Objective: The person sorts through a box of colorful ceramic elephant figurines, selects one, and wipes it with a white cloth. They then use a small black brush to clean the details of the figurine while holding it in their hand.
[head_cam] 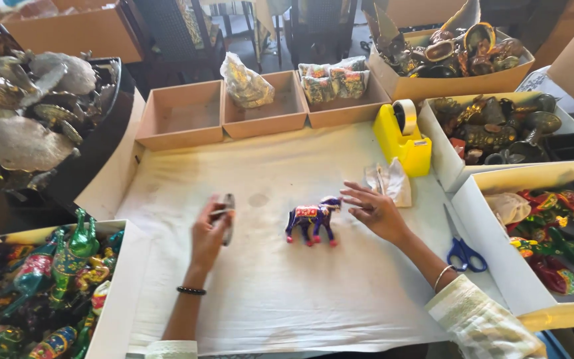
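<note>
head view looks down on a white cloth-covered table (267,292), and everything below is placed from the small purple painted horse figurine with a red saddle (313,221) that stands upright on that cloth near its middle. the right hand (375,211) lies just right of the horse, fingers spread and loose, gripping nothing, its fingertips (348,195) close to the horse's head; whether they touch it cannot be told. a silver bangle (442,276) sits on that wrist above a pale embroidered sleeve (479,322). the left hand (208,233) is left of the horse and well apart from it, curled around a small grey flat piece (226,216) held between thumb and fingers; a black bead bracelet (191,290) circles that wrist. right of the horse, past the right hand, lie a crumpled clear plastic wrap (390,183), a yellow tape dispenser (403,139) and blue-handled scissors (461,247). behind the horse stand three shallow brown cardboard trays (260,110), the middle one holding a wrapped figure, the right one small packets. far right of the horse are white boxes of bright painted figurines (543,233); far left, a white box of green and red painted animals (41,292) and a dark tray of silver metal pieces (34,113).
</note>
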